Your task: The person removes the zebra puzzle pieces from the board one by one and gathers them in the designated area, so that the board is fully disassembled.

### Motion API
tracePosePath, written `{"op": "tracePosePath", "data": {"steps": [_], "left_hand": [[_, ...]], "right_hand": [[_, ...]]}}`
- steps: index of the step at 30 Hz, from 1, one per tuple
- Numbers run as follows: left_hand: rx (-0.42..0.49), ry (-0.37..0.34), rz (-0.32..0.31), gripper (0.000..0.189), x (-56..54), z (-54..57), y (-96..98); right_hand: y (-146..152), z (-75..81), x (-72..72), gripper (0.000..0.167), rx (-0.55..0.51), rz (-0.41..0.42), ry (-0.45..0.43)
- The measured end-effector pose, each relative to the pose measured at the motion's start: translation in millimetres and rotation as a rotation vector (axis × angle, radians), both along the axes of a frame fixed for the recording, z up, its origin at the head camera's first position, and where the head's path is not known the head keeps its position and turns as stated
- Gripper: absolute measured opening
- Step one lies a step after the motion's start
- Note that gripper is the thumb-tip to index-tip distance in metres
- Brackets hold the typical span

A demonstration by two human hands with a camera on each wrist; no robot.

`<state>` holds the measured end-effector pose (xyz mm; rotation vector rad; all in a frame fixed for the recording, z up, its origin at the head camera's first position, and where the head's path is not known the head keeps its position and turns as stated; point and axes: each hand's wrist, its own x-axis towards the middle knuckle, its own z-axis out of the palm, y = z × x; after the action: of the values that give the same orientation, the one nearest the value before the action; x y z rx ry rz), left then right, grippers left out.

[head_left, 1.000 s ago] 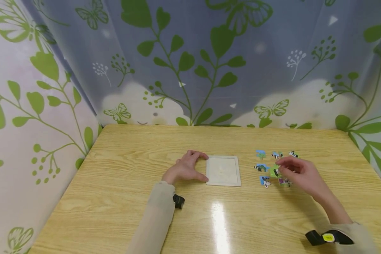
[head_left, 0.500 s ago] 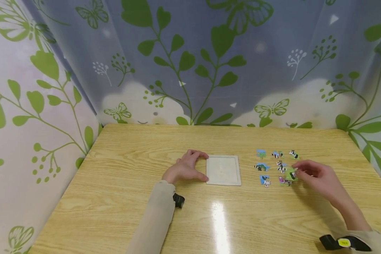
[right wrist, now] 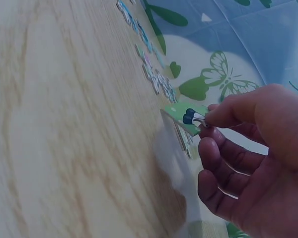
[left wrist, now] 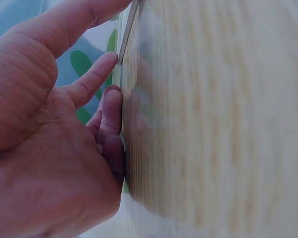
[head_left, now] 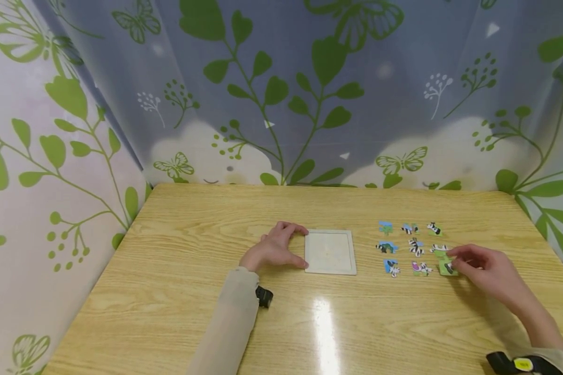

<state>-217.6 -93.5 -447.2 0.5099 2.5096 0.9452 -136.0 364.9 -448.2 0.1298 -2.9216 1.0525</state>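
Observation:
My right hand (head_left: 490,268) pinches a green puzzle piece (head_left: 447,266) with dark and white printing between thumb and fingers. In the right wrist view the puzzle piece (right wrist: 180,114) is tilted close over the table, its printed face showing. Just beyond it lies another puzzle piece (head_left: 438,248), partly overlapped by the held one. At the left side of a square, pale puzzle tray (head_left: 329,252), my left hand (head_left: 278,247) touches the two left corners with thumb and index finger. The left wrist view shows this left hand (left wrist: 54,134) with thumb and index stretched out, other fingers by the tabletop.
Several loose puzzle pieces with blue, green and black-and-white prints lie in rough rows between tray and right hand, among them a blue-green piece (head_left: 386,227) and a purple-and-white piece (head_left: 421,268). A patterned curtain (head_left: 281,104) hangs behind the wooden table (head_left: 206,213).
My right hand has moved rightward and slightly nearer with the green puzzle piece, uncovering pieces beneath its earlier path. The left hand and the tray stay put.

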Motion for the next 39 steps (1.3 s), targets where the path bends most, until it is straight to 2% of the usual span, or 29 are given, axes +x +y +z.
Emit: {"op": "tracePosePath", "data": {"steps": [13, 29, 39], "left_hand": [[-0.006, 0.003, 0.007, 0.072, 0.2, -0.4, -0.1], [-0.003, 0.009, -0.007, 0.073, 2.0, -3.0, -2.7], [0.001, 0.008, -0.005, 0.07, 5.7, -5.1, -3.5]], "right_hand": [[8, -4.1, -0.4, 0.02, 0.087, 0.012, -0.046], [7, -10.5, -1.7, 0.019, 0.101, -0.018, -0.032], [4, -10.7, 2.9, 0.021, 0.09, -0.017, -0.024]]}}
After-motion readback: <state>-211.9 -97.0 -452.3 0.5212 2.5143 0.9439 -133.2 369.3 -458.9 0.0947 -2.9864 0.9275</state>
